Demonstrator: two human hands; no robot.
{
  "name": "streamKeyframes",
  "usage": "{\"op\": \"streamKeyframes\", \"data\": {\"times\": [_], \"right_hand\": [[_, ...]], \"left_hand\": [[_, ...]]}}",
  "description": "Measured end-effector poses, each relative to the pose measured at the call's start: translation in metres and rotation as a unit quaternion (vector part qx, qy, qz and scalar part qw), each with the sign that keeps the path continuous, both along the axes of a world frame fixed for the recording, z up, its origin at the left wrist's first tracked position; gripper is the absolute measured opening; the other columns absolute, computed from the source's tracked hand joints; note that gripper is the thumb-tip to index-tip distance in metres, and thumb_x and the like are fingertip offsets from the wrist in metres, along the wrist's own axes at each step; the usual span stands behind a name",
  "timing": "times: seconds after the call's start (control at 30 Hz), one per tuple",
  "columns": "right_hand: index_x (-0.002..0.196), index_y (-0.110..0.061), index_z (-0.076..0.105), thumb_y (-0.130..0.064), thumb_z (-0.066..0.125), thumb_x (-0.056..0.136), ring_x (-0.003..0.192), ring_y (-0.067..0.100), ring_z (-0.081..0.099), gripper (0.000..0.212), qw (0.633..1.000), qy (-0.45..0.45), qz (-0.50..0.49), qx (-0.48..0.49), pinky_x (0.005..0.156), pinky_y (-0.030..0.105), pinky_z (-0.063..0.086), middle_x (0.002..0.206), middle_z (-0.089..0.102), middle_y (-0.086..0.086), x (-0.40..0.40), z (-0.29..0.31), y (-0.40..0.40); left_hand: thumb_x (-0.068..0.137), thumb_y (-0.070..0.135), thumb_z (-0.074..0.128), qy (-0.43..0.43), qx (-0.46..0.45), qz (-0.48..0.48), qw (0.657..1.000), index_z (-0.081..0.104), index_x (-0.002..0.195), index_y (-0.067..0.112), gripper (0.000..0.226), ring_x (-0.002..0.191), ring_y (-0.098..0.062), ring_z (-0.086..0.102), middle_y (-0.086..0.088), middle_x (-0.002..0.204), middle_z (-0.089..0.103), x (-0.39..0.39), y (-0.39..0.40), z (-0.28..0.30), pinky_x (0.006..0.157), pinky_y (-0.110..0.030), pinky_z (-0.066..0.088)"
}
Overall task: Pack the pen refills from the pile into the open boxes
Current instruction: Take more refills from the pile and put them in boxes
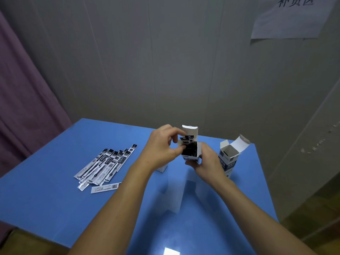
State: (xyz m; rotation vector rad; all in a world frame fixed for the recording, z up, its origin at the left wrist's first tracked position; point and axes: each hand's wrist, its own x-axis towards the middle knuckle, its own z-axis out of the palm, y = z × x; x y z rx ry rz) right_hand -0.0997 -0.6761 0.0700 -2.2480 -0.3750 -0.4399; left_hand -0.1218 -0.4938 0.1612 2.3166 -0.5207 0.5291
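Standing on the blue table, the box in hand is the centre of it all, with its top flap up and its mouth crowded with dark-headed refill packets. Left of that box, well apart, the pile of pen refills lies fanned on the tabletop in long clear sleeves, one stray packet flat just nearer the table's front edge. Right of the box a second open box stands upright near the table's right edge, lid tilted back, its inside dark so I cannot tell what it holds. A bit of white carton shows under the left wrist. Beyond the box, a paper sign hangs high on the grey wall, and a purple curtain hangs far to the left. Bare blue tabletop stretches between the pile and the box and down toward the front edge.

The left hand pinches the refill heads at the box's mouth, fingers curled. The right hand grips the box's lower part from the right.
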Motion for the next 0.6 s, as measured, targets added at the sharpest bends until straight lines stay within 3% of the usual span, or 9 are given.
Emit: {"op": "streamKeyframes", "data": {"times": [0.13,0.33,0.6], "right_hand": [[0.108,-0.019,0.057,-0.015,0.083,0.074,0.101,0.017,0.055,0.043,1.0,0.007,-0.003,-0.003,0.082,0.035,0.048,0.105,0.06,-0.007,0.0,-0.001,-0.001],[0.111,-0.019,0.056,-0.016,0.083,0.074,0.101,0.018,0.056,0.046,1.0,0.009,0.009,0.003,0.083,0.036,0.05,0.107,0.061,-0.006,-0.003,-0.001,0.001],[0.108,-0.02,0.056,-0.018,0.084,0.074,0.099,0.016,0.056,0.044,1.0,0.016,0.014,-0.004,0.082,0.039,0.05,0.104,0.06,-0.007,-0.001,-0.006,-0.007]], "left_hand": [[0.078,0.016,0.076,-0.017,-0.024,-0.015,0.999,0.074,0.09,0.026,0.016,0.061,-0.01,0.043,0.011,0.073,0.05,-0.002,-0.001,0.005,0.059,-0.013,0.033],[0.082,0.023,0.076,-0.008,0.043,0.014,0.999,0.078,0.087,0.025,0.006,0.07,0.0,0.049,0.011,0.077,0.046,0.011,-0.007,-0.014,0.062,-0.022,0.038],[0.079,0.014,0.074,-0.045,0.031,-0.016,0.998,0.069,0.093,0.023,0.017,0.067,-0.01,0.054,0.026,0.071,0.051,0.003,-0.009,-0.008,0.062,-0.014,0.036]]}}
